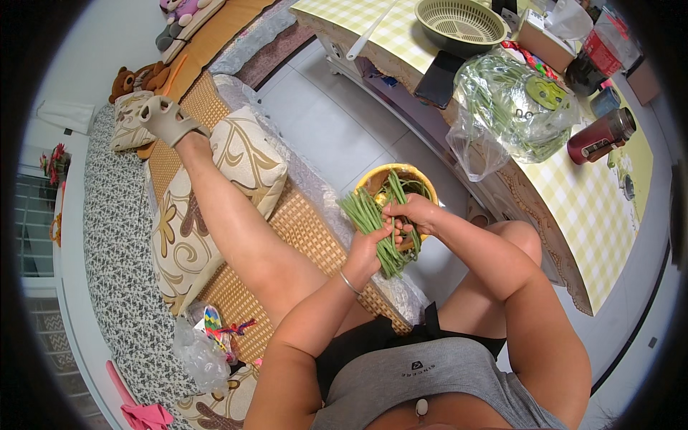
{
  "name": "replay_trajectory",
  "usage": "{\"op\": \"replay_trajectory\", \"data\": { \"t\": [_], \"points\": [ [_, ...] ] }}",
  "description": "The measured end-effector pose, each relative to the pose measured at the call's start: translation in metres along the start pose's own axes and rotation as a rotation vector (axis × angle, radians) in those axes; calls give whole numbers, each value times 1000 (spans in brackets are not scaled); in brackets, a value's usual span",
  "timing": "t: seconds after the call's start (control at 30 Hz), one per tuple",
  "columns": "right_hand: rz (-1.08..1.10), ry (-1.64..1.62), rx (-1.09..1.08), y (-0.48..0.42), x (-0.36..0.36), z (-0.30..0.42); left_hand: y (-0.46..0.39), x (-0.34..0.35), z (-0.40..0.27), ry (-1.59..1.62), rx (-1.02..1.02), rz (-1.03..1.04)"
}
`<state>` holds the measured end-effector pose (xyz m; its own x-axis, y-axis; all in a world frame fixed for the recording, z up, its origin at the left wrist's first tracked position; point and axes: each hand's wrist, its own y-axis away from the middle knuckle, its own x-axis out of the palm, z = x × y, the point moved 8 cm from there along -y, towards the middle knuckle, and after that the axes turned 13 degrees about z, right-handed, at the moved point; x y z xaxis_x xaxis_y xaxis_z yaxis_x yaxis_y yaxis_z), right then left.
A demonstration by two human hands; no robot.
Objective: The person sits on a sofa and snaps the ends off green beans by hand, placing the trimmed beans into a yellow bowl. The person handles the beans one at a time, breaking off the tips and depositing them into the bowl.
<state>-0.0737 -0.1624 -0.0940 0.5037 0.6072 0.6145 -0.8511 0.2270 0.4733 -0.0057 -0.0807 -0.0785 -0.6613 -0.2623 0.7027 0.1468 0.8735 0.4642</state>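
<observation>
My left hand, with a silver bangle at its wrist, grips a bundle of long green beans. Close against it, my right hand pinches several bean strands between thumb and fingers. Both hands are over a yellow bucket between my legs, and they hide part of its inside. More bean strands lie or hang in the bucket. On the table to the right, a clear plastic bag holds more long beans.
The checkered tabletop also bears a colander in a dark bowl, a smartphone, a maroon vacuum flask and a cola bottle. Left are a woven seat mat, patterned cushions and a crumpled plastic bag.
</observation>
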Motion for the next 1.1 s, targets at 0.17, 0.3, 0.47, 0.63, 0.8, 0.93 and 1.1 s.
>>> {"op": "replay_trajectory", "data": {
  "t": [0.17, 0.3, 0.47, 0.63, 0.8, 0.93, 1.1],
  "points": [
    [-213, -18, -59, 2, -23, 5, -1, -15, 5, 32, 20, -69],
    [-247, -182, -38, 7, -14, 2, 0, -16, 6, 41, -11, -66],
    [-97, -109, -20, 0, -10, -3, 0, 4, 7, -15, -71, 34],
    [-100, -110, -51, 0, -10, 3, 0, 1, 8, -16, -75, 29],
    [-154, -179, -61, 2, -16, 5, 4, 6, 0, 118, -25, -38],
    [-170, -125, -66, -2, -17, 3, 1, -15, 7, 40, -46, -72],
    [-63, -90, -76, -3, -7, -1, -1, 2, 6, 5, -46, 64]
  ]
}}
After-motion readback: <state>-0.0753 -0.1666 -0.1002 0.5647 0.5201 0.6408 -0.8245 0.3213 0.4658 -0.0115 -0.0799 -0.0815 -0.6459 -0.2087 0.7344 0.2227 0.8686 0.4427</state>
